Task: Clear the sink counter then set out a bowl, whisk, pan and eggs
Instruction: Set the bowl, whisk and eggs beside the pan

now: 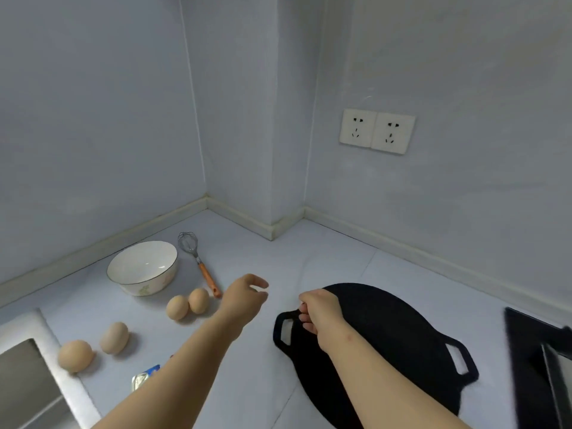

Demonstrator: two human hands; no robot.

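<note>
Far left: sink point(29, 332) is cut off by the frame edge, so we only get a rim corner and part of the basin. Four eggs point(75, 356) on the counter point(253, 255): two near the sink rim, and two further right that touch each other, just in front of the bowl point(142, 267). Bowl is white and upright.

Whisk point(198, 261) lies flat just right of the bowl, wire head toward the wall. The tip of its orange handle is beside the left hand point(244, 297); we can't tell if they touch. Small foil packet point(145, 377) with blue print is mostly hidden by the left forearm and unreadable.

Left hand is over the counter, fingers loosely curled with a narrow gap to the thumb, holding nothing. Right hand point(320, 317) has its fingers curled round the left handle of the pan point(390, 329); the palm side is hidden.

Pan is black and flat on the counter. Its near part is covered by the right forearm; its second handle is visible on the right.

Double socket point(376, 131) on the wall. Far right: dark appliance point(532, 366), cut off and blurred, and we can't identify it.
</note>
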